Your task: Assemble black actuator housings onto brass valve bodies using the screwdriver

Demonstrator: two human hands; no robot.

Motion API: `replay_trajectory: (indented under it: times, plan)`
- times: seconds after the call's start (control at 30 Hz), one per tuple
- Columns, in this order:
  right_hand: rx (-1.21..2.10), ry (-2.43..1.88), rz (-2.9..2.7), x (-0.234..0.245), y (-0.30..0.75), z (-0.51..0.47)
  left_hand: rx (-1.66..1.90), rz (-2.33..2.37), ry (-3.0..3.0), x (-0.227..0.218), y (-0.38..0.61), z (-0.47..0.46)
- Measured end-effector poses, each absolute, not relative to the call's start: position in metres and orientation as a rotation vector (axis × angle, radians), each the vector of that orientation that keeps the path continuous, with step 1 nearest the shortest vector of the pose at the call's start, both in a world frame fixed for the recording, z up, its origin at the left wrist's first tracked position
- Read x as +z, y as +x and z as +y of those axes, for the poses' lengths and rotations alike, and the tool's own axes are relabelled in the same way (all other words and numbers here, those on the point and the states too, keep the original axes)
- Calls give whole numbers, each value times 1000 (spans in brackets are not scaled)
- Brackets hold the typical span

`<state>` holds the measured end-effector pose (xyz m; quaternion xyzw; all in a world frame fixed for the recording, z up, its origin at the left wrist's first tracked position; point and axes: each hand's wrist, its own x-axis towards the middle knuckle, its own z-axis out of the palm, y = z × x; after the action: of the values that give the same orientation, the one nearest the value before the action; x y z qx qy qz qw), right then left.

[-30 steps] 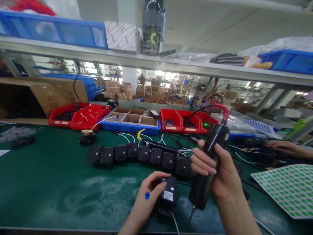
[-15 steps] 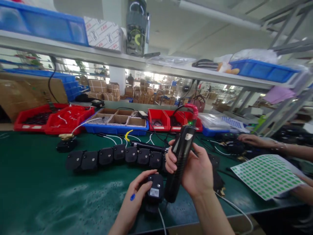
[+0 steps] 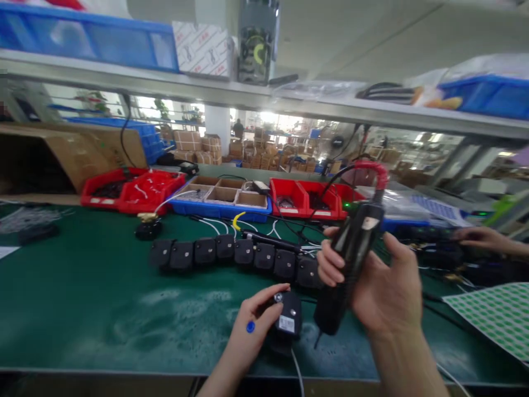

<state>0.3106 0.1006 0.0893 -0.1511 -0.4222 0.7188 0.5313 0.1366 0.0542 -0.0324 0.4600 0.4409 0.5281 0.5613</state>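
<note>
My left hand [image 3: 256, 322], with a blue mark on its back, grips a small black housing [image 3: 290, 309] that bears a white label and a screw. A white cable [image 3: 297, 369] runs from the housing toward the table's front edge. In my right hand [image 3: 384, 286] is a black electric screwdriver [image 3: 351, 259], its thin bit pointing down, beside and apart from the housing. A red-wrapped cord [image 3: 378, 171] leaves the tool's top. Behind my hands, a row of similar black housings [image 3: 206, 251] stretches across the green table.
Red bins [image 3: 289, 207] and a blue divided tray [image 3: 219, 209] line the back of the table. A brass-topped black part [image 3: 147, 226] stands at left. On the right are a sheet of green stickers [image 3: 496, 314] and a co-worker's hand [image 3: 479, 240]. A shelf [image 3: 314, 105] spans overhead.
My right hand has moved the screwdriver rightward, away from the housing. My left hand still holds the housing. The whole view has shifted, so most things appear farther right.
</note>
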Motion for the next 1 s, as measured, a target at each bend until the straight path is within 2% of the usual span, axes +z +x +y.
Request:
replay_trajectory:
  times: [0.27,0.43,0.67,0.83,0.9,1.0]
  plan:
    - [1703,-221,-1352,113,294,117,1269,1019,1107,-31,140,51]
    - [1285,-321,-1311,133,268,132,1293,1020,1037,-30,144,55]
    - [1054,-382,-1434,161,258,160,1254,1000,968,-26,144,57]
    - [748,-371,-1506,171,262,163,1247,1002,962,-23,144,57]
    - [846,-357,-1554,167,266,158,1248,1022,960,-22,144,57]
    - [1261,-389,-1569,153,270,151,1253,1011,936,-20,145,58]
